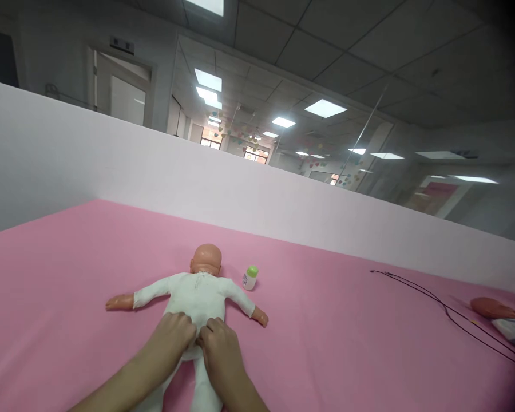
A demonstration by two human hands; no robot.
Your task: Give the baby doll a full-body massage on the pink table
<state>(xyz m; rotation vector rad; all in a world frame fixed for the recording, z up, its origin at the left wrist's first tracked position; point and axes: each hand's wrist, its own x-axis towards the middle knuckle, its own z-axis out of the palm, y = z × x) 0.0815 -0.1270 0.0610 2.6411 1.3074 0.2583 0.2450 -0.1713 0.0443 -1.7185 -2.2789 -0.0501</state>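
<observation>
Both hands flat on the doll's lower back, side by side, thumbs nearly touching at the midline: left hand (174, 336) on the left half, right hand (220, 343) on the right half. Fingers look curled and pressed into the white suit, not pinching anything I can make out; palms hidden, so can't tell whether any cloth is gripped underneath. Doll (193, 297) lies face down on the pink sheet (68, 269), directly ahead of the hands. Long axis runs near-to-far: legs toward the camera and passing under the forearms, bald head (206, 260) at the far end. Doll's arms stick out left and right, roughly square to that axis. Neither hand is clearly closer; they sit about level and symmetric across the spine. Small bottle with green cap (250, 277) stands just right of the head, apart from it, beyond the right hand. Farther right, a thin black cable (446, 309) trails across the sheet toward a second doll-like item (493, 308) at the right edge, mostly cut off. White partition (154, 171) along the far side.
</observation>
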